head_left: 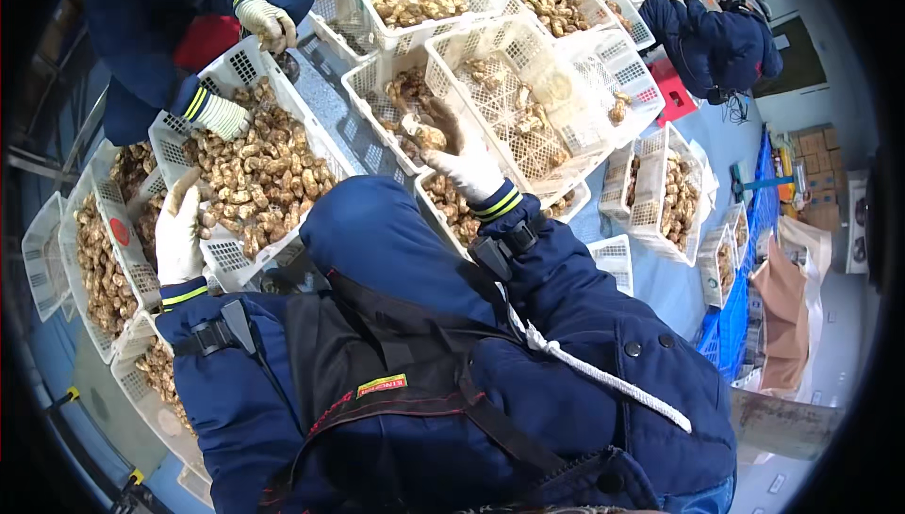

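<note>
My left hand (179, 236), in a white glove with soiled fingertips, reaches over the near left rim of a white slotted crate (325, 142). Its fingers are stretched out, thumb apart, beside a heap of brown-and-cream mushrooms (259, 175). My right hand (467, 161), gloved the same way, is closed around a pale mushroom (421, 134). It is over a smaller white crate (363, 90), partly filled with mushrooms, at the centre. A co-worker's two gloved hands are at the upper left: one hand (226, 118) rests on the heap, the other (267, 22) is above the crate's far corner.
A large mesh crate (603, 137) with a few mushrooms stands right of my right hand. Fuller crates (471, 5) are behind it. More mushroom crates (141, 283) line my left. Another person (721, 43) bends over at the far right, near a red stool (669, 90).
</note>
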### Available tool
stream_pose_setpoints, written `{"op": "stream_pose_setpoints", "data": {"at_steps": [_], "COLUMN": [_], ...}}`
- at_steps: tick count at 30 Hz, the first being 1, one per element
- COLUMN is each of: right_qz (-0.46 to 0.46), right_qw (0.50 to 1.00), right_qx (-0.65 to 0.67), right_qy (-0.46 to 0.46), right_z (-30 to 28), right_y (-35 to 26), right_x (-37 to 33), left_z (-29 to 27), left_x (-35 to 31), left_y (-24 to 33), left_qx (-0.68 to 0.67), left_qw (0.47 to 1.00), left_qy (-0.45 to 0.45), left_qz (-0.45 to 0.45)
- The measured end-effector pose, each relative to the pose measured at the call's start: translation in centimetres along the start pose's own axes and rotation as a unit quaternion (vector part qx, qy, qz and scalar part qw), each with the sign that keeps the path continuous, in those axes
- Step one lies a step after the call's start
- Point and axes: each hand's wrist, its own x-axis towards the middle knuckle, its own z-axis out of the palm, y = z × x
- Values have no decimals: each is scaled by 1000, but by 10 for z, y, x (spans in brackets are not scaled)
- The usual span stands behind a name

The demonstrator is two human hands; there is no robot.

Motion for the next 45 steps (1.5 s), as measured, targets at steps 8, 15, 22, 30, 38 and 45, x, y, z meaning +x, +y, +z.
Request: {"op": "stream_pose_setpoints", "data": {"at_steps": [8, 15, 22, 30, 38, 45], "right_qz": [374, 56, 100, -146, -171, -87], "right_qw": [826, 985, 942, 662, 546, 551], "right_qx": [-340, -118, -219, -522, -612, -656], "right_qy": [-249, 116, -232, -517, -546, -508], "right_z": [-34, -80, 76, 231, 301, 293], "right_y": [57, 14, -36, 114, 172, 150], "right_x": [21, 149, 174, 159, 135, 140], "left_z": [11, 9, -8, -24, -40, -49], "left_x": [-5, -8, -4, -3, -2, -7], "left_y": [0, 13, 3, 4, -4, -2], "left_qx": [24, -15, -212, -270, -329, -317], "left_qw": [1000, 1000, 974, 953, 933, 938], "left_qy": [-3, 7, 80, 137, 142, 133], "left_qz": [-9, 20, 3, 32, 37, 34]}}
